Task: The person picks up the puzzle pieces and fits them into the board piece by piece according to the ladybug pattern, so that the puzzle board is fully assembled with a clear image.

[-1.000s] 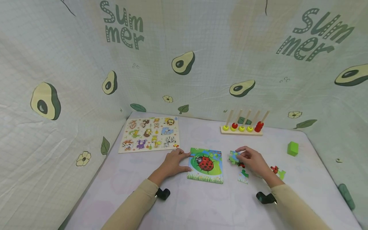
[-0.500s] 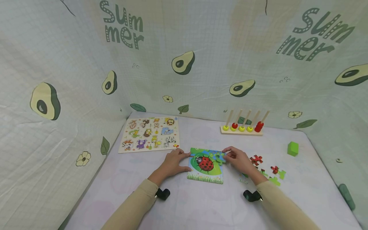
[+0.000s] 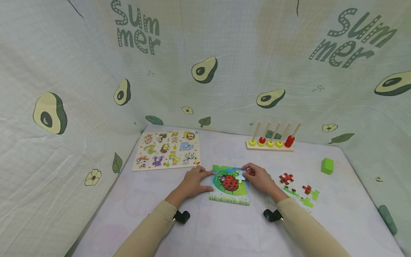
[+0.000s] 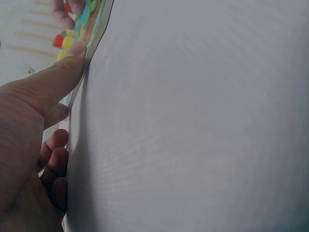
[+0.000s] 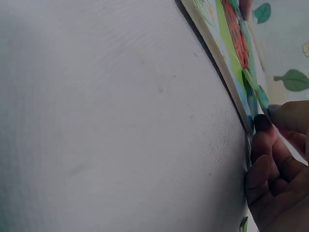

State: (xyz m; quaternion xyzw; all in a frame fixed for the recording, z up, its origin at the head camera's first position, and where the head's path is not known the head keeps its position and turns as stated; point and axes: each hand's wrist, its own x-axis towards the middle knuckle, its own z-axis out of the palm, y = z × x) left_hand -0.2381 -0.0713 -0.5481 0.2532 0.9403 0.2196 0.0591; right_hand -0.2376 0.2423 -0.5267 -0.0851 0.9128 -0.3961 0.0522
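Note:
A square ladybug puzzle board (image 3: pixel 228 198) lies flat on the table. My left hand (image 3: pixel 191 182) rests at the board's left side, thumb and index finger spread apart and touching its edge. Over the board's upper right corner, my right hand (image 3: pixel 260 180) pinches a blue-green jigsaw piece (image 3: pixel 239 175) between thumb and fingers. In the right wrist view this piece (image 5: pixel 258 92) is tilted, its far end low over the board. How much of it touches the board I cannot tell.
Loose jigsaw pieces lie right of my right hand, among them a red piece (image 3: pixel 285 178) and a green piece (image 3: pixel 307 202). Farther back stand a bead-and-peg counter (image 3: pixel 269 148) and a green block (image 3: pixel 327 166). An animal puzzle board (image 3: pixel 167 150) lies back left.
My right hand has carried the jigsaw piece left from the loose pieces onto the board's upper right area, turning it slightly. My left hand has stayed at the board's edge.

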